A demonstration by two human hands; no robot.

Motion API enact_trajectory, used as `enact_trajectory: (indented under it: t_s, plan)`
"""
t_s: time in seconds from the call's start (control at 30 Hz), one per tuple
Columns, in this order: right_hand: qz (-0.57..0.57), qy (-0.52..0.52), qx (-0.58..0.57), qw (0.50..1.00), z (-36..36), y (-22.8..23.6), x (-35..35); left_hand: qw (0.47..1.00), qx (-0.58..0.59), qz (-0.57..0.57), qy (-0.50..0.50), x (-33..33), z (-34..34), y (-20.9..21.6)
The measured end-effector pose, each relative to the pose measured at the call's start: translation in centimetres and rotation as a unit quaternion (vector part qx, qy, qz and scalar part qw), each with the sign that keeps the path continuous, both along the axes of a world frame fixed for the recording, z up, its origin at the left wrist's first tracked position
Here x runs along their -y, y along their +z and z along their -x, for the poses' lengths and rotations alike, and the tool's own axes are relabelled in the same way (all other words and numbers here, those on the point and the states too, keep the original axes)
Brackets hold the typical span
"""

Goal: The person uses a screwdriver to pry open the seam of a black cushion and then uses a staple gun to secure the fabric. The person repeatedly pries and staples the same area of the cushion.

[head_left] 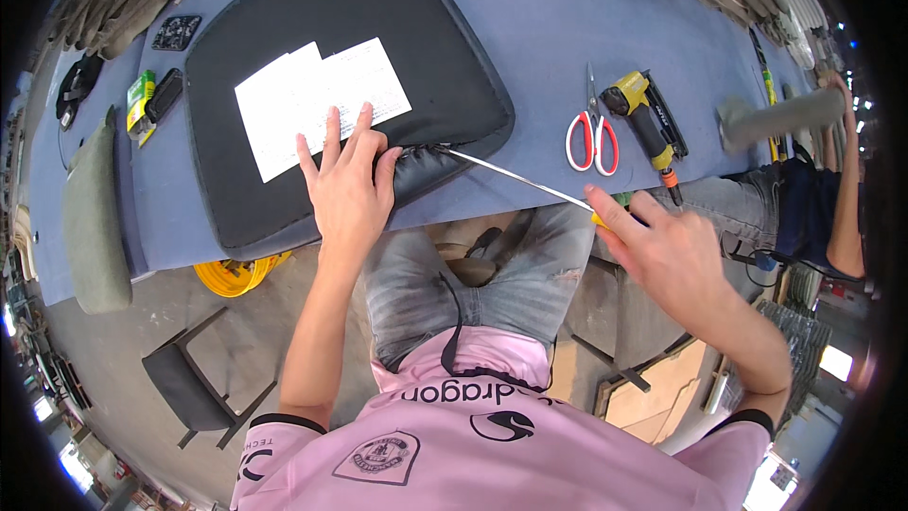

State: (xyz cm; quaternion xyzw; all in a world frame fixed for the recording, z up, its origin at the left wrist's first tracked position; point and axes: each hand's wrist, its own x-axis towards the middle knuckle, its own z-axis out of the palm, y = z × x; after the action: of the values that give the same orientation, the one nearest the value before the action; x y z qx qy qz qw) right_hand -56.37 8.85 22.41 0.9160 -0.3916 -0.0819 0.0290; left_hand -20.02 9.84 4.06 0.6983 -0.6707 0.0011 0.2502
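A black padded seat cushion (359,0) lies on the blue-covered table, with sheets of white paper (270,118) on top of it. My left hand (352,189) rests on the cushion near its front edge, fingers spread and the tips reaching over the paper. In my right hand (667,251) is a screwdriver (525,181) with a long metal shaft and a handle showing yellow and green. Its tip touches the gathered, wrinkled cover at the cushion's front edge, just right of my left hand. My fingers hide most of the handle.
Red-and-white scissors (593,137) and a yellow-and-black staple gun (653,118) lie right of the cushion. A grey-green padded piece (95,218) sits at the left edge. Below stands a yellow bucket (236,276). At far right, a co-worker's hand (838,90) holds a grey-green roll.
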Motion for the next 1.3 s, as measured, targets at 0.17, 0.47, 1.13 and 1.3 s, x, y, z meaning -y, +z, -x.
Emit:
enact_trajectory:
  t_s: [0.17, 0.47, 1.13, 1.3]
  plan:
    - [0.046, 0.049, -0.092, 0.993, -0.2, 1.9, 1.5, 1.000, 0.014, -0.015, -0.006, -0.1, 0.0, -0.2]
    - [-0.628, -0.470, 0.496, 0.372, -0.2, -16.6, -9.5, 0.999, 0.022, -0.016, -0.023, -0.2, -0.4, -0.3]
    - [0.081, 0.034, -0.034, 0.996, 1.6, -0.5, 1.2, 0.992, -0.081, -0.031, -0.086, 0.9, -0.5, 1.5]
    - [0.077, 0.052, -0.075, 0.993, 1.0, -0.4, 0.5, 0.995, -0.032, -0.004, -0.093, 0.7, -1.0, 0.7]
